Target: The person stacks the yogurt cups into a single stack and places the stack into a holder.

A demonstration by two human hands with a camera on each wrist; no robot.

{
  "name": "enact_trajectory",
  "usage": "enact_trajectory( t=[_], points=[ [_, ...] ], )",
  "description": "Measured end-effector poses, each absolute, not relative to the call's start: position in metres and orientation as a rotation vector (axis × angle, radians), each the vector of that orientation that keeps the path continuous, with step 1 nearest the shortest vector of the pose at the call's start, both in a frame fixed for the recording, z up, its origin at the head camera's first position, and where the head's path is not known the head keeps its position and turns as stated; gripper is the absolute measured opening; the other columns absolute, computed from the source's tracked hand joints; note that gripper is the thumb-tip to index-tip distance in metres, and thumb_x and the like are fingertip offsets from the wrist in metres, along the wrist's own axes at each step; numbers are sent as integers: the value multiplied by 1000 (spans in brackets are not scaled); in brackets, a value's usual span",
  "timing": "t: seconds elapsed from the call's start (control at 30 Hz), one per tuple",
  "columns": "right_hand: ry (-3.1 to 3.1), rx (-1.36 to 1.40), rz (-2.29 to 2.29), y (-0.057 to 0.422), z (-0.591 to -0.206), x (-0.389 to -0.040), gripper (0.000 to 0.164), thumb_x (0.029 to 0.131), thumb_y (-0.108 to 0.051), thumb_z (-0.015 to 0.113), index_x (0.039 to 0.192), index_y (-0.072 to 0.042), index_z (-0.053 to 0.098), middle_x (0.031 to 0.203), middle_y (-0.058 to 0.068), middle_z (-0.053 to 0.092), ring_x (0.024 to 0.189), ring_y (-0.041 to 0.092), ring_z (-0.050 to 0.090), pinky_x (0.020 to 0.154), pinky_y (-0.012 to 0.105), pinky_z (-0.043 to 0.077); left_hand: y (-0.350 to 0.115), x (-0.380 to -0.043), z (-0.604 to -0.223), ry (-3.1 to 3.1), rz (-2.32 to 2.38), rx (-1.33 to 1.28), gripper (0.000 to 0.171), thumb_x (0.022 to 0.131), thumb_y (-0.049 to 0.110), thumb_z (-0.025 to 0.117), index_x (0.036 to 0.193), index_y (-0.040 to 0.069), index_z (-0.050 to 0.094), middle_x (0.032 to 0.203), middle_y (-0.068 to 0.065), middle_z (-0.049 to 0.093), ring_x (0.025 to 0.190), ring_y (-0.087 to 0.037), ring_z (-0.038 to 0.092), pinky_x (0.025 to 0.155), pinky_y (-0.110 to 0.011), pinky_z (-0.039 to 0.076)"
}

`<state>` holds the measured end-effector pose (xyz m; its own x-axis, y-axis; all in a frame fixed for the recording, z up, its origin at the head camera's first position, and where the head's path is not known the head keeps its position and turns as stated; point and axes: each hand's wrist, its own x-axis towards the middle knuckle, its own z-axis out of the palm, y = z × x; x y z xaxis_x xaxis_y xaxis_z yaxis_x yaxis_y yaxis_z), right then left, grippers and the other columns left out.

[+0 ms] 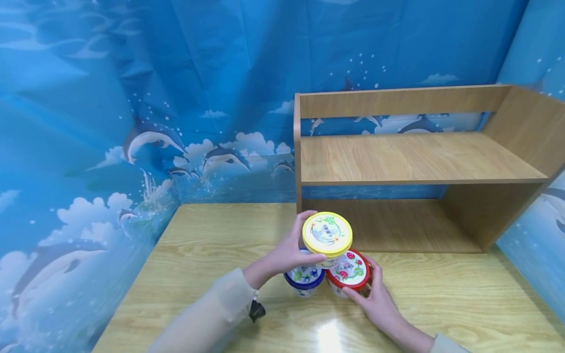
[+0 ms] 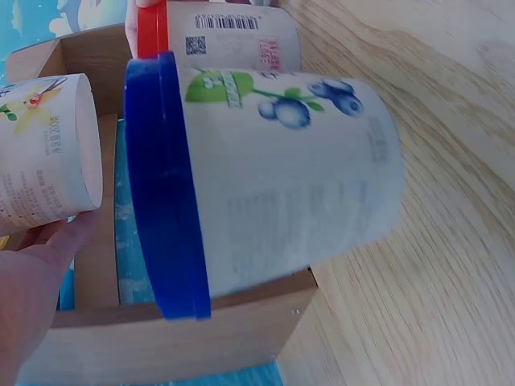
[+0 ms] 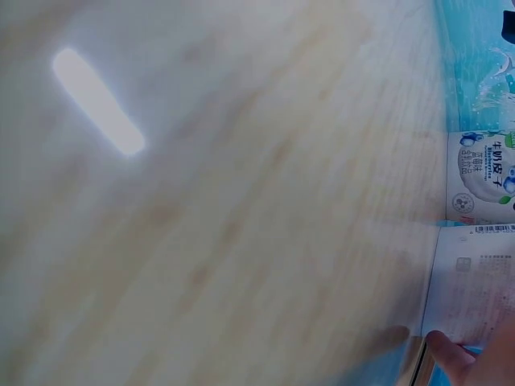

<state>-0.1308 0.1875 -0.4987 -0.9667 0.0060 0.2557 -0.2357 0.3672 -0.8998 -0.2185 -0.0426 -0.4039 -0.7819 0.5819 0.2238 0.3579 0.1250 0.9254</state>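
Observation:
My left hand (image 1: 296, 249) grips a yellow-lidded tub (image 1: 327, 233), held up above two other tubs. In the left wrist view this tub (image 2: 50, 153) hangs clear of the table, a vanilla flower printed on its side. Below it a blue-lidded tub (image 1: 304, 277) with blueberry prints stands on the table, partly hidden by the left hand. Beside that, a red-lidded tub (image 1: 349, 269) with strawberry prints stands upright. My right hand (image 1: 375, 296) holds the red-lidded tub by its right side, thumb in front and fingers behind.
A two-tier wooden shelf (image 1: 419, 159) stands behind the tubs at the right, its lower board near them. The wooden table (image 1: 212, 240) reaches left and forward. A blue dolphin-print sheet (image 1: 229, 98) covers the walls. A dark tag (image 1: 256, 311) dangles from the left wrist.

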Motion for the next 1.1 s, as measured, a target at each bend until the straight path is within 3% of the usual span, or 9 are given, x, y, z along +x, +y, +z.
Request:
enact_trajectory(
  t=[0.43,0.73,1.1],
  points=[
    [-2416,199,1673,188,-498,-130,85,82,-9,78,144,-2,19,131,23,48,116,37,54,92,36,51,-16,-221,-412,2079,1722,1003,87,82,17,78,146,29,21,136,1,46,121,-12,50,93,-31,49],
    [-2435,183,1673,188,-499,-131,85,82,-7,77,143,0,18,128,26,49,115,41,52,92,46,50,-8,-221,-421,2061,1685,1012,85,82,13,77,146,24,22,135,1,48,121,-11,50,94,-28,47],
    [-2422,153,1703,188,-498,-131,86,80,-5,78,141,1,17,126,28,49,116,41,51,93,45,49,-4,-220,-426,2070,1676,998,83,84,18,76,147,28,23,134,4,49,120,-9,51,97,-29,45]
  ],
)
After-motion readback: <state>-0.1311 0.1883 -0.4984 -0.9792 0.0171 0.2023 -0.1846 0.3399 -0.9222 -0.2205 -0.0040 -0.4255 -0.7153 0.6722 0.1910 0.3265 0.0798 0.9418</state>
